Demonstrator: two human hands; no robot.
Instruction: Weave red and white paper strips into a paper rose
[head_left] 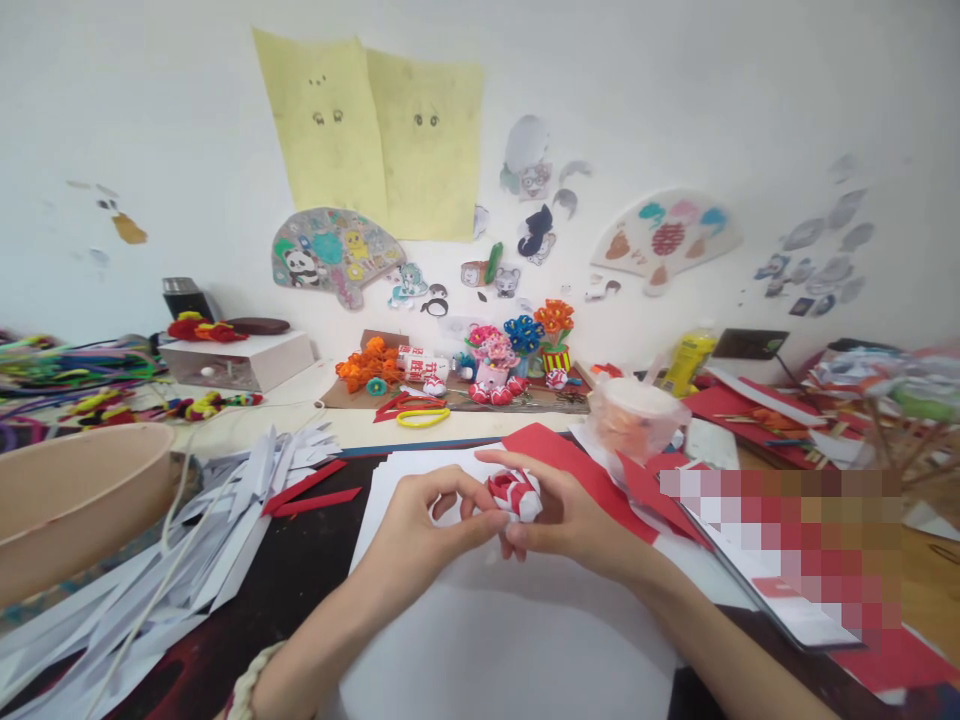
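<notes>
A small ball woven from red and white paper strips is held up between my two hands, above a stack of white paper. My left hand pinches its left side with thumb and forefinger. Around its right side curl the fingers of my right hand, the forefinger passing over the top. My palms hide part of the ball. Loose red paper strips lie left of the stack, beside a heap of white paper strips. Red paper sheets stick out behind my right hand.
A beige basin stands at the left. To the right are a partly blurred tablet-like device and a lidded plastic cup. Along the wall sit pipe-cleaner flowers, a yellow ring and a yellow bottle.
</notes>
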